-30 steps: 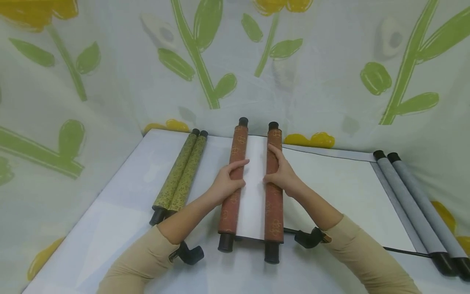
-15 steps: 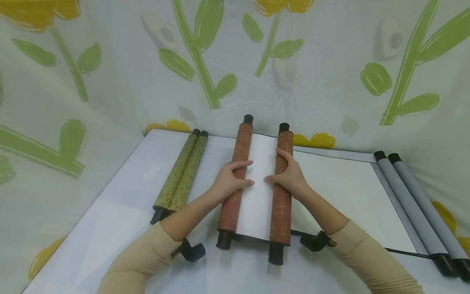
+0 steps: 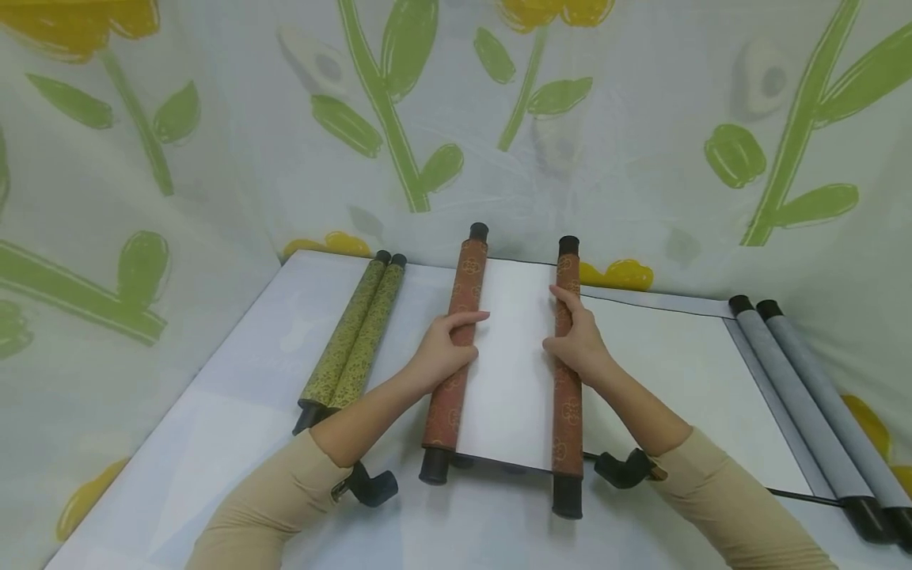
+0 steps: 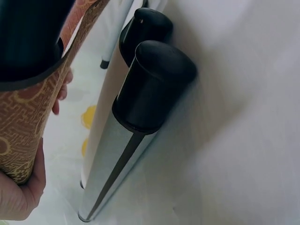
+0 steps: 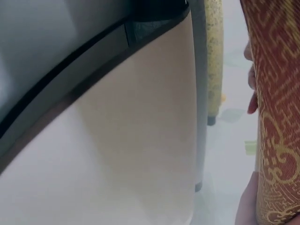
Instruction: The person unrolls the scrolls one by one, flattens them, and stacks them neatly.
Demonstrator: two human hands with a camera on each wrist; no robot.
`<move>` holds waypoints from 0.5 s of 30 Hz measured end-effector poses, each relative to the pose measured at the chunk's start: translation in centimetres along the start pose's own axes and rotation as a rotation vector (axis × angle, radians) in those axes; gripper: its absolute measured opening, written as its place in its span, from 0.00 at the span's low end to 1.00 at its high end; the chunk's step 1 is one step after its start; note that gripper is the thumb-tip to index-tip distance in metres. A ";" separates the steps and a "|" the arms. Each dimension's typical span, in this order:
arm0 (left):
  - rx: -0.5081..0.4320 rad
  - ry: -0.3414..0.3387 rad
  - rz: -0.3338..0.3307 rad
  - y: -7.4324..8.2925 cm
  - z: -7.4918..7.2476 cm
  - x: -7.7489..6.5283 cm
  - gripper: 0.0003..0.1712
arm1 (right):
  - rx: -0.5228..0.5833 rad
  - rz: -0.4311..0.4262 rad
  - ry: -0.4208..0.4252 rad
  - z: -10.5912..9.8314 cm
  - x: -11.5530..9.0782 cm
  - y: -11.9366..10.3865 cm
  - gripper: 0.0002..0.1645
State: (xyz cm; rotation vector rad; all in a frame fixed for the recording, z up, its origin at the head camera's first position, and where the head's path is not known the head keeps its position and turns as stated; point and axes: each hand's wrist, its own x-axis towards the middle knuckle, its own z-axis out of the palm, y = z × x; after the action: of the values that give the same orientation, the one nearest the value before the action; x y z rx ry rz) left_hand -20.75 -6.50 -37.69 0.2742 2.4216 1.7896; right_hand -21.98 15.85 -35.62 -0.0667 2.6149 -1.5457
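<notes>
In the head view a scroll with reddish-brown, gold-patterned rollers is partly unrolled, a white sheet point(image 3: 509, 364) between them. My left hand point(image 3: 447, 351) grips the left roller point(image 3: 446, 412), thumb and forefinger reaching over its inner side. The right hand point(image 3: 583, 339) holds the right roller point(image 3: 568, 419) in the same way. Black knobs cap both rollers. In the left wrist view the patterned backing point(image 4: 23, 126) and part of a hand point(image 4: 21, 197) show at the left. The right wrist view has the patterned roller point(image 5: 281, 117) close up, most fingers hidden behind it.
A green-yellow patterned scroll point(image 3: 356, 340) lies rolled to the left. To the right lies a larger scroll with a pale sheet point(image 3: 684, 380) and grey rollers point(image 3: 805, 396). A floral cloth point(image 3: 627, 174) hangs behind the white table point(image 3: 235, 380).
My right hand has moved right with its roller, and the white strip between the rollers has widened. The left hand and its roller have hardly shifted.
</notes>
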 end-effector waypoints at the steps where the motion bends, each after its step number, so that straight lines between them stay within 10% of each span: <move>1: -0.001 -0.003 0.006 0.0 0.0 0.0 0.34 | 0.004 -0.007 -0.006 -0.2 -0.1 0.0 0.55; 15: 0.198 -0.022 -0.053 0.7 0.1 0.6 0.40 | 0.027 -0.034 -0.043 -1.5 -0.4 0.2 0.54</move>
State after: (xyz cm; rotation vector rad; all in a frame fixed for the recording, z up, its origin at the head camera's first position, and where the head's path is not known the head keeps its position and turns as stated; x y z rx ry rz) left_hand -21.22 -6.11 -37.03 0.2440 2.5672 1.5193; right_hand -21.74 17.24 -35.06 -0.1415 2.5732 -1.5718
